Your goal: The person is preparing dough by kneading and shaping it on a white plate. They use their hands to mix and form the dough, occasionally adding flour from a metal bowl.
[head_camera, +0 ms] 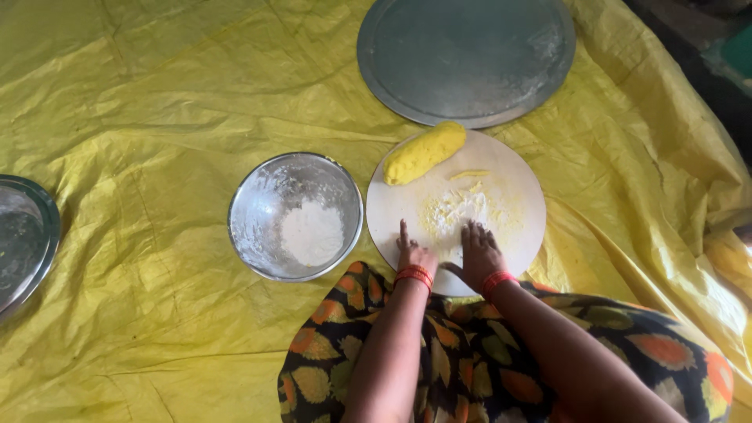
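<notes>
In the head view, at centre, the left hand (413,254) and the right hand (479,254) lie open and flat, gripping nothing, on the near part of the round white board (517,227). The yellow dough log (424,153) sits at the board's upper left edge, apart from both hands. I judge even palm pressure and staying inside the rim is best. The steel flour bowl (295,215) stands just left of the board; the grey plate (466,59) lies above it, and open yellow sheet (157,117) fills the left.

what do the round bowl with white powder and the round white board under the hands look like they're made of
Round bowl with white powder: likely steel, going by its shiny, reflective grey wall. Round white board: smooth and matte, perhaps stone or plastic; I cannot tell which. Both hands, left hand and right hand, rest on it.
</notes>
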